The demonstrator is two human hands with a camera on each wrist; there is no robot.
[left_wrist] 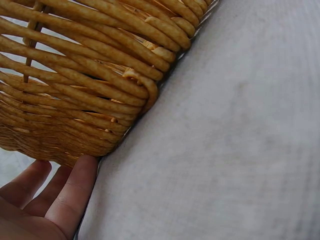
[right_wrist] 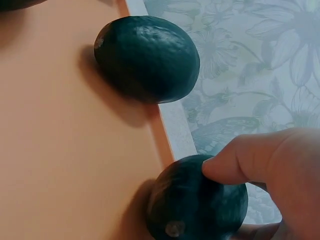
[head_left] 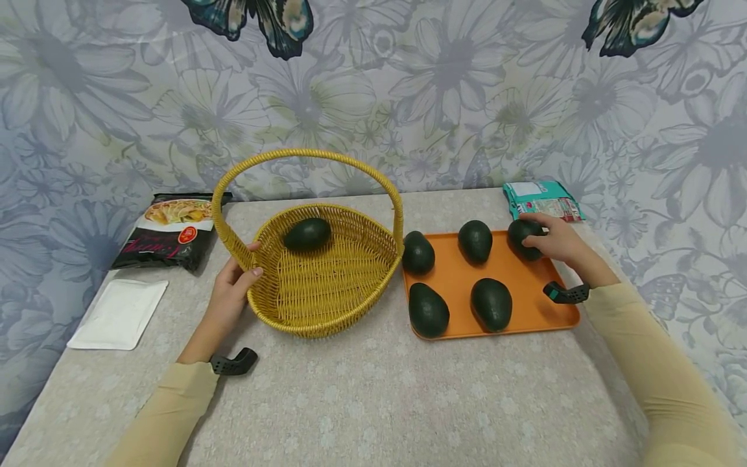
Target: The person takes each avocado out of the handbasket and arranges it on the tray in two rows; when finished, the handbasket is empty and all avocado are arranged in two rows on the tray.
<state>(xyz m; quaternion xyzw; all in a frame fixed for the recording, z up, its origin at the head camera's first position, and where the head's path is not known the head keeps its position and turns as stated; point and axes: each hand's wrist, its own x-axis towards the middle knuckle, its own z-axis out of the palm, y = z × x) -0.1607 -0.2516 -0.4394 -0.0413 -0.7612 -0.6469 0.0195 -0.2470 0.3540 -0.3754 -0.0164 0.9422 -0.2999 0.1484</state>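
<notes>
My left hand (head_left: 229, 285) holds the left side of a yellow wicker basket (head_left: 327, 324) near the foot of its tall handle, thumb at the rim. In the left wrist view its fingers (left_wrist: 75, 195) touch the woven wall low down. One dark green avocado (head_left: 307, 235) lies inside the basket. To the right, my right hand (head_left: 557, 240) grips an avocado (head_left: 522, 239) at the far right corner of an orange tray (head_left: 533, 298). The right wrist view shows the thumb on top of this avocado (right_wrist: 195, 200). Several other avocados, one of them near the back edge (head_left: 475, 242), sit on the tray.
A black noodle packet (head_left: 169, 233) and a flat white packet (head_left: 119, 314) lie left of the basket. Behind the tray's right corner is a teal packet (head_left: 543, 200). The patterned wall (head_left: 373, 97) rises directly behind the table (head_left: 373, 402). The basket handle arches high over the basket.
</notes>
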